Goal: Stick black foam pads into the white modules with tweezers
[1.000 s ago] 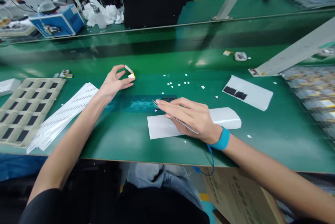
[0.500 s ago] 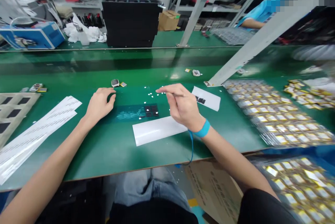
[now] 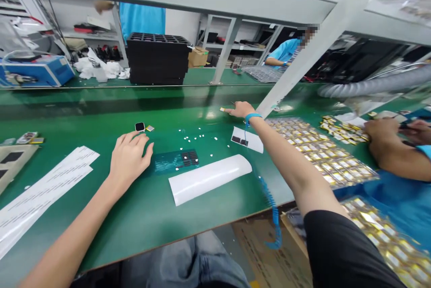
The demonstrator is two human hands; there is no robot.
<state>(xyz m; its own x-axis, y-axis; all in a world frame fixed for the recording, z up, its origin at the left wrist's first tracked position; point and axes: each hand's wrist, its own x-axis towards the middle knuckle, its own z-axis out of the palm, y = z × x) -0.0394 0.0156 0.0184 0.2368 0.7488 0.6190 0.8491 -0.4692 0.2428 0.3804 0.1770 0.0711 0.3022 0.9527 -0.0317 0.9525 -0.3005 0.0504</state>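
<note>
While the left hand (image 3: 129, 159) lies flat, fingers apart, at frame centre-left just below a black module (image 3: 139, 126), the right hand (image 3: 239, 109) reaches to upper centre, fingertips at a small yellow part (image 3: 222, 109). Grip there: cannot tell. White sheet (image 3: 208, 178) lies centre.

A long green surface (image 3: 168, 220) runs under a grey metal frame (image 3: 296, 72). Behind it stand shelves (image 3: 235, 48) against a white wall (image 3: 182, 23), a stack of black trays (image 3: 157, 59), and a cardboard box (image 3: 197, 57).
</note>
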